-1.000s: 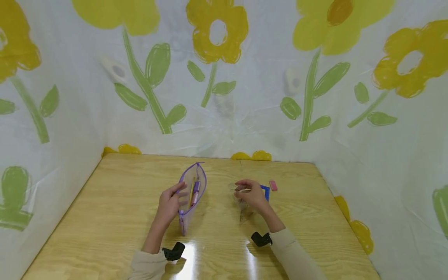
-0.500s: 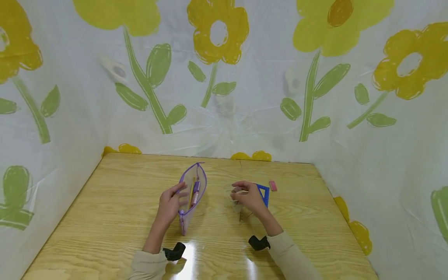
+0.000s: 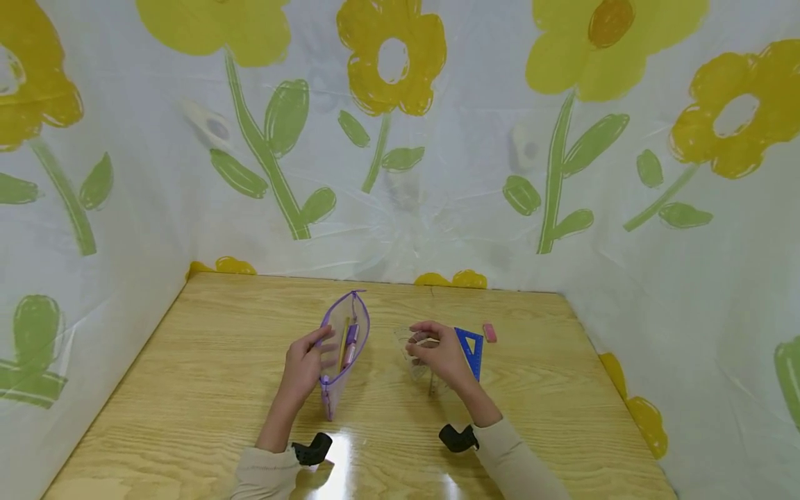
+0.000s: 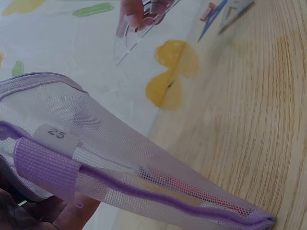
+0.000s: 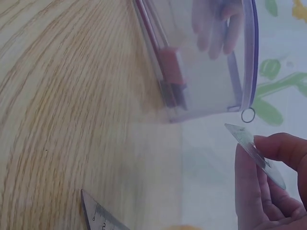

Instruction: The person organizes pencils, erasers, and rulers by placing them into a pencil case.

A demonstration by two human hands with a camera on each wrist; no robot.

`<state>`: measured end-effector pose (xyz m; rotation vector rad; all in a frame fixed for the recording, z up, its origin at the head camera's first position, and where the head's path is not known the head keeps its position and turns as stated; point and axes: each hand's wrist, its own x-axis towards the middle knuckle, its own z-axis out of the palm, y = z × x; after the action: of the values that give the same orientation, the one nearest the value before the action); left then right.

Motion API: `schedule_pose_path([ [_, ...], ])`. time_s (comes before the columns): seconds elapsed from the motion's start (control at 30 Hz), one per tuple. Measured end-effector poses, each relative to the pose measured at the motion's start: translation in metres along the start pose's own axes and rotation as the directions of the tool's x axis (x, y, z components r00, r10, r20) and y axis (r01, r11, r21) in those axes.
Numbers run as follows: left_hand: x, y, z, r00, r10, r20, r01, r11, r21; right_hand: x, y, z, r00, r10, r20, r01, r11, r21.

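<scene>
My left hand (image 3: 303,361) grips the left side of a purple-edged mesh pencil case (image 3: 336,397), which stands unzipped on the table. A yellow pencil (image 3: 343,344) and a purple-and-pink item (image 3: 352,340) show inside it. To its right, my right hand (image 3: 446,354) pinches a clear plastic protractor (image 4: 125,42) between thumb and fingers, above the table. In the right wrist view the protractor (image 5: 247,139) appears nearly edge-on, close to the ring on the case's zip end. Left-hand fingers show through the case's mesh there.
A blue set square (image 3: 473,354) lies on the wooden table just right of my right hand, with a pink eraser (image 3: 489,332) beyond it. A clear ruled piece (image 5: 100,215) lies near them, partly under my hand. Flower-printed white sheeting (image 3: 400,229) encloses the table's back and sides.
My right hand has shifted slightly left with the protractor, closer to the pencil case, uncovering more of the blue set square. The left hand and case have stayed in place.
</scene>
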<state>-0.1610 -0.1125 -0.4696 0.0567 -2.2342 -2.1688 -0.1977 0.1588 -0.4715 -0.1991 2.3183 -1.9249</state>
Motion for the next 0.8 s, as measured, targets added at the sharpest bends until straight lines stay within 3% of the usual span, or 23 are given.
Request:
schedule_pose_path([
  [0.23, 0.000, 0.001, 0.001, 1.000, -0.001, 0.001, 0.001, 1.000, -0.001, -0.015, -0.028, 0.000, 1.000, -0.009, 0.009, 0.009, 1.000, -0.016],
  [0.8, 0.001, -0.001, 0.000, 1.000, 0.010, -0.008, -0.010, 1.000, 0.000, -0.016, -0.025, 0.001, 1.000, -0.008, 0.001, 0.008, 1.000, -0.011],
])
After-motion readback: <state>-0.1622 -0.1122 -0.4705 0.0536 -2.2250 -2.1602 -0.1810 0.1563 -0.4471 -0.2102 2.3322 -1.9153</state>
